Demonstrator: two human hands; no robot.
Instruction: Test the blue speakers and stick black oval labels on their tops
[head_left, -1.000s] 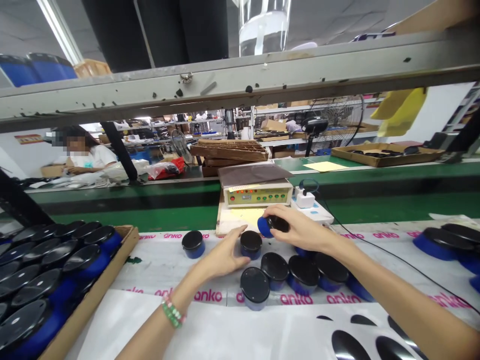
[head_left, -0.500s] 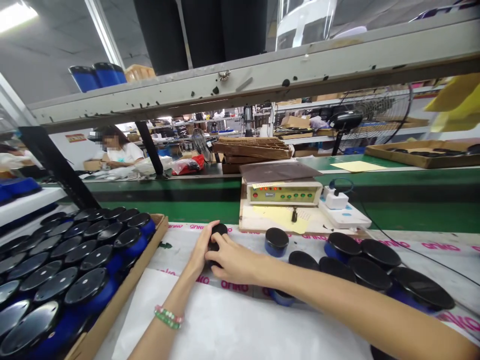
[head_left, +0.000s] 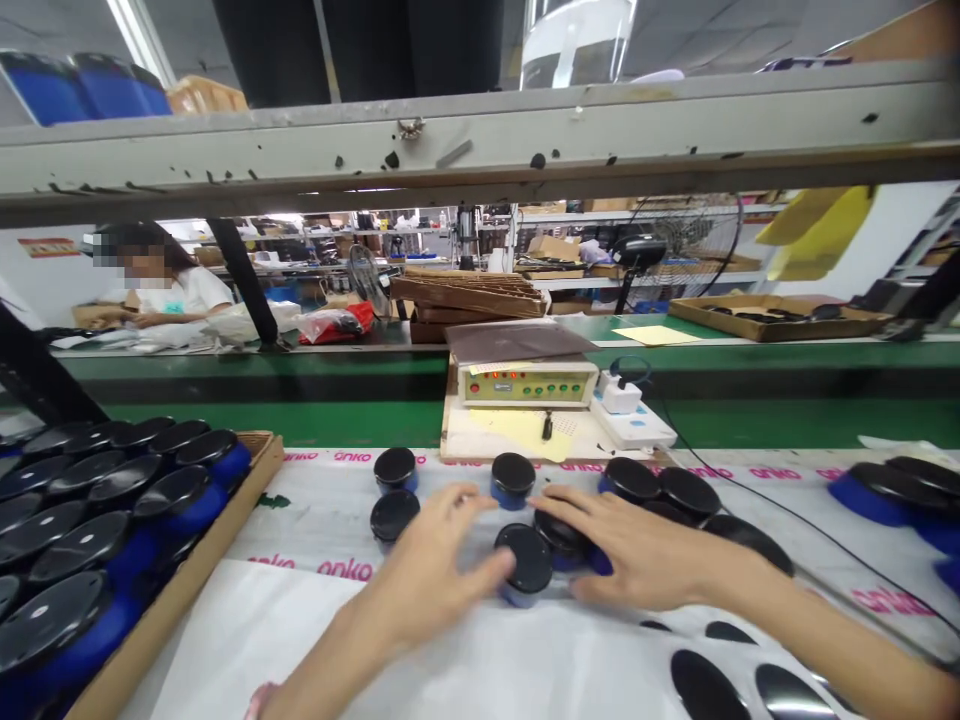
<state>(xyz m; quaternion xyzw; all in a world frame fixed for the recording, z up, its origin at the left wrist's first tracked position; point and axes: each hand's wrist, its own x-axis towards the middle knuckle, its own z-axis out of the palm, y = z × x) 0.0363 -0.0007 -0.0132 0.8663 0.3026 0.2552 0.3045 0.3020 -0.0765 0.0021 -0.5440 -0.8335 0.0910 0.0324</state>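
Under a worn shelf beam (head_left: 480,150) that crosses the whole view, a cluttered workroom stretches back past a green bench (head_left: 360,425), where a person in a white shirt (head_left: 199,290) sits at the far left. The nearer counter (head_left: 315,500) is covered in sheeting printed with pink lettering. Along its left edge, a cardboard tray (head_left: 262,462) is packed with black-topped blue tubs. Midway along its back edge, a control box (head_left: 529,387) with lit indicators stands on a board, a brown sheet (head_left: 517,342) on top; a white power strip (head_left: 636,427) sits just to the right. White paper (head_left: 262,620) covers much of the front, with glossy black discs (head_left: 709,685) towards the near right corner.

At the middle of the counter, the left hand (head_left: 431,565) is spread, its thumb overlapping the nearest tub (head_left: 526,563); contact cannot be told. The right hand (head_left: 637,545) is also spread, fingers over a neighbouring tub (head_left: 561,540) and partly hiding it; whether they touch it is unclear. A third tub (head_left: 513,480) stands just behind, near both sets of fingertips. Two more (head_left: 395,468) stand left of the left hand, which partly covers the front one. The right forearm blocks part of a tub cluster (head_left: 688,493).
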